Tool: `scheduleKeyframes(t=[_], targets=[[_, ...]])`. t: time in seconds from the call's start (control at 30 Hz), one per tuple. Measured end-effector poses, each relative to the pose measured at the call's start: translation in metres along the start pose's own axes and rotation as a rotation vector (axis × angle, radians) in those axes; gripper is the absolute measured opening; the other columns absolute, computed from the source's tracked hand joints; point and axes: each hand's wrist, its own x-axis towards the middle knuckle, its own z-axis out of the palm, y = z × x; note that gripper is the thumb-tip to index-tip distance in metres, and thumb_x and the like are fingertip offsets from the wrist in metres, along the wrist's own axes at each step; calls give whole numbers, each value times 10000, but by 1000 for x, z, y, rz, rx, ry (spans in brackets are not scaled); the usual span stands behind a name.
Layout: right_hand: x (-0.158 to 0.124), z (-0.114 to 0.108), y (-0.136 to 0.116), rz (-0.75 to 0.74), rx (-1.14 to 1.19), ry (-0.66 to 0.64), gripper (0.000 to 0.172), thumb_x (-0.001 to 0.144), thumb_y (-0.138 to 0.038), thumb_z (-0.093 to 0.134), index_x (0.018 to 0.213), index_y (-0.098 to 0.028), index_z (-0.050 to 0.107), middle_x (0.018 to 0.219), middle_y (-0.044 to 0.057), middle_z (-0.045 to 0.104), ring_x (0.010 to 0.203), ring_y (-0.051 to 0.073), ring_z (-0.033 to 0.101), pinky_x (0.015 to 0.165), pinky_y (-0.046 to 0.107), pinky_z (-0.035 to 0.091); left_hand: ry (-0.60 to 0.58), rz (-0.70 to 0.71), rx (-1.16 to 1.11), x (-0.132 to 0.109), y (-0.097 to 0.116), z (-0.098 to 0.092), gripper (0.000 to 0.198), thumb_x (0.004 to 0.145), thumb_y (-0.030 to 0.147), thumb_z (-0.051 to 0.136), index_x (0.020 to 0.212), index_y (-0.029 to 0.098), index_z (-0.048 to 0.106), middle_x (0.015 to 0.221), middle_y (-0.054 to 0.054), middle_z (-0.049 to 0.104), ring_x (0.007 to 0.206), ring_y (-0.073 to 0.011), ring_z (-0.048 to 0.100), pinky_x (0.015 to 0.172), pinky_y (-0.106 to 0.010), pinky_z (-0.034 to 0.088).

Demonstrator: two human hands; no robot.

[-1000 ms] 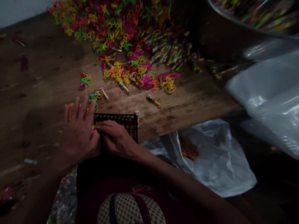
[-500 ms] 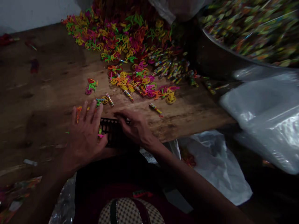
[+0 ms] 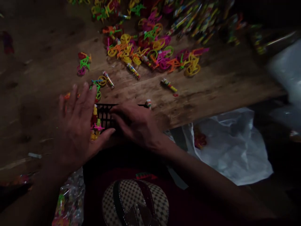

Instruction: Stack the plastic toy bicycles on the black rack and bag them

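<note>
A black slotted plastic tray (image 3: 105, 115) lies at the table's near edge. My left hand (image 3: 77, 128) is stretched flat over its left end, fingers extended and thumb out. Beside that palm, a pink plastic piece (image 3: 98, 127) and small yellow pieces (image 3: 95, 135) show on the tray. My right hand (image 3: 138, 124) rests over the tray's middle and right, fingers curled with the tips bent down; whatever they grip is hidden. Just beyond that hand, a small printed tube (image 3: 148, 103) sits at the tray's far right corner. Green toy pieces (image 3: 96, 89) lie past my left fingertips.
Bright plastic toy pieces (image 3: 127, 50) with rings are heaped farther back. Several wrapped tubes (image 3: 195, 22) are piled behind, and single tubes (image 3: 133, 71) lie nearer. A white plastic bag (image 3: 235, 144) hangs below the wooden table (image 3: 47, 72) edge. A clear bag (image 3: 72, 191) is at lower left.
The view has tipped down and come closer, so the heap and the big basin have slid up or out of frame. Both hands stay over the tray; more pieces show beside my left palm.
</note>
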Motion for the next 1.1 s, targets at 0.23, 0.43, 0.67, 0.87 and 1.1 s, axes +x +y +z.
scheduleKeyframes(t=[0.23,0.43,0.67,0.87,1.1], targets=[[-15,28,-13,-94,-193,-173,262,1013,-246,460,1093,-154,691,1062,95,711,1024,254,519,999,470,336,6,0,45,-5,0,2,823,966,440,489,1658,157,145,1695,-158,280,1588,-366,216,1305,-584,193],[-17,55,-19,-74,-168,-133,232,995,-269,488,992,-165,695,971,93,668,982,263,466,978,490,314,14,-53,28,-5,-4,9,786,954,456,486,1649,190,233,1719,-118,225,1599,-353,182,1324,-540,110],[-24,62,-10,-153,-135,-32,287,1047,-222,412,1023,-158,691,960,82,647,931,235,453,979,447,327,11,-59,26,-5,-4,11,790,962,540,472,1638,187,264,1713,-128,242,1597,-356,184,1314,-558,112],[-22,62,-11,-184,-151,-94,251,1018,-174,434,985,-146,682,946,87,608,950,240,452,1000,458,340,-48,-106,55,-2,2,10,718,974,426,380,1632,164,264,1721,-123,214,1611,-319,143,1324,-522,75],[-27,69,-9,-108,-117,-82,278,1030,-187,402,939,-177,665,951,81,602,961,239,463,1027,452,365,-120,-150,17,4,12,7,768,929,375,403,1639,137,232,1737,-102,140,1620,-318,74,1322,-534,15]])
